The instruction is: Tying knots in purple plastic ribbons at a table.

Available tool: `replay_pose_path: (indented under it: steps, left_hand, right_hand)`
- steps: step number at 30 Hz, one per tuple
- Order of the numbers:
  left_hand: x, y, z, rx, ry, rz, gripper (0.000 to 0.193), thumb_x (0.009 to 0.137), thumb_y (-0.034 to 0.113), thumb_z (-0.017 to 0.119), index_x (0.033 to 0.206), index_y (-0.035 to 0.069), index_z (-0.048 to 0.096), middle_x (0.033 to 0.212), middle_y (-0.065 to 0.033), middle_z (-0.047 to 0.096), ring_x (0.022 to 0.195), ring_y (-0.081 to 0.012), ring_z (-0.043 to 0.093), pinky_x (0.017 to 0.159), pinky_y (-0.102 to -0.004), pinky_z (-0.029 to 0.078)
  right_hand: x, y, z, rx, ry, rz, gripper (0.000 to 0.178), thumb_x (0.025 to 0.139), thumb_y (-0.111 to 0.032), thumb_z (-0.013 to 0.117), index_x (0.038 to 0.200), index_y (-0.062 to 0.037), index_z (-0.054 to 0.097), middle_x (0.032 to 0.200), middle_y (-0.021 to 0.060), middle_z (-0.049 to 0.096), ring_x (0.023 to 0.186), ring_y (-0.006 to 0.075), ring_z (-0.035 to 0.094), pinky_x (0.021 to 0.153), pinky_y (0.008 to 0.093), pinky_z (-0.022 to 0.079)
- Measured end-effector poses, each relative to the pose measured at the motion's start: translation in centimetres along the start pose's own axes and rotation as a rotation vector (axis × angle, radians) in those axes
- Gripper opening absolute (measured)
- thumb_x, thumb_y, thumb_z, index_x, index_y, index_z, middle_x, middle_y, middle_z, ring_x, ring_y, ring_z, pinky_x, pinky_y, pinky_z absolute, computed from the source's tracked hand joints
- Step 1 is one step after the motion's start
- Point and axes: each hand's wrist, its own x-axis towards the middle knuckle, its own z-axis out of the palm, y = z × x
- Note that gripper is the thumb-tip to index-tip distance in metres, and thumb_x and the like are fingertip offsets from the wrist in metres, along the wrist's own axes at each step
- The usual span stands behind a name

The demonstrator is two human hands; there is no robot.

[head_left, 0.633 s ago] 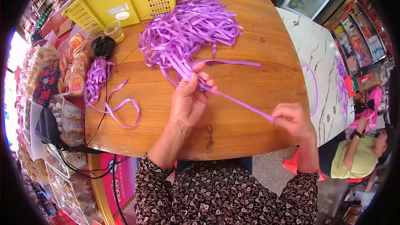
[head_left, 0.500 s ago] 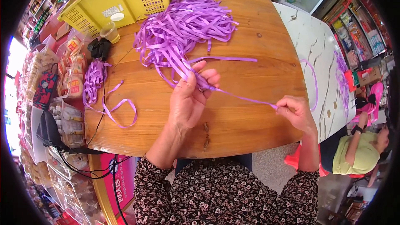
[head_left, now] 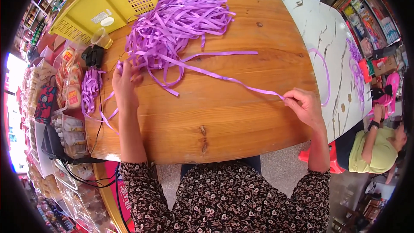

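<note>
My right hand (head_left: 304, 108) pinches the end of a narrow purple ribbon (head_left: 202, 71) between thumb and fingertips. The ribbon runs leftward above the wooden table to the large tangled pile of purple ribbon (head_left: 179, 19), with a small knot or fold midway. Left of the pile, my left hand (head_left: 126, 87) is raised with its thumb and forefinger closed on a bit of purple ribbon at the tips; its other fingers are partly blurred. Another loose ribbon strand lies across the table behind the stretched one.
A yellow plastic basket (head_left: 108, 6) stands at the back left, with a clear plastic cup (head_left: 101, 39) beside it. A smaller purple ribbon bundle (head_left: 91, 89) hangs by a black clip-like object (head_left: 92, 55). To the right is a marble-patterned table (head_left: 334, 71); a person in yellow-green (head_left: 373, 151) sits beyond.
My left hand has let go of the gathered strands and moved left, its palm turned away. The stretched ribbon now shows at greater length. My right hand has stayed nearly in place.
</note>
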Motion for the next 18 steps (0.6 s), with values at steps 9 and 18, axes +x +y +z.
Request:
replay_pose_path:
  steps: [9, 18]
  left_hand:
    - [-10.8, 1.5, 8.2, 0.82, -0.357, 0.979, 0.041, 0.076, -0.001, 0.063, 0.116, -0.002, 0.054, 0.108, -0.0184, 0.057, 0.101, -0.036, 0.054, 0.085, -0.0416, 0.044]
    - [-18.1, -1.4, 15.9, -0.104, -0.935, -0.495, 0.022, 0.092, 0.011, 0.057, 0.112, 0.002, 0.059, 0.09, 0.0031, 0.056, 0.08, -0.0065, 0.048, 0.071, -0.0216, 0.041]
  right_hand:
    - [0.1, -1.5, 0.2, -0.029, -0.026, -0.231, 0.013, 0.078, 0.0, 0.063, 0.091, -0.0034, 0.066, 0.078, 0.007, 0.06, 0.065, 0.0194, 0.058, 0.054, 0.0267, 0.043]
    - [-0.1, -5.2, 1.2, -0.176, 0.311, -0.473, 0.02, 0.071, -0.003, 0.073, 0.09, -0.0052, 0.065, 0.076, 0.0069, 0.061, 0.063, 0.0215, 0.057, 0.053, 0.0309, 0.044]
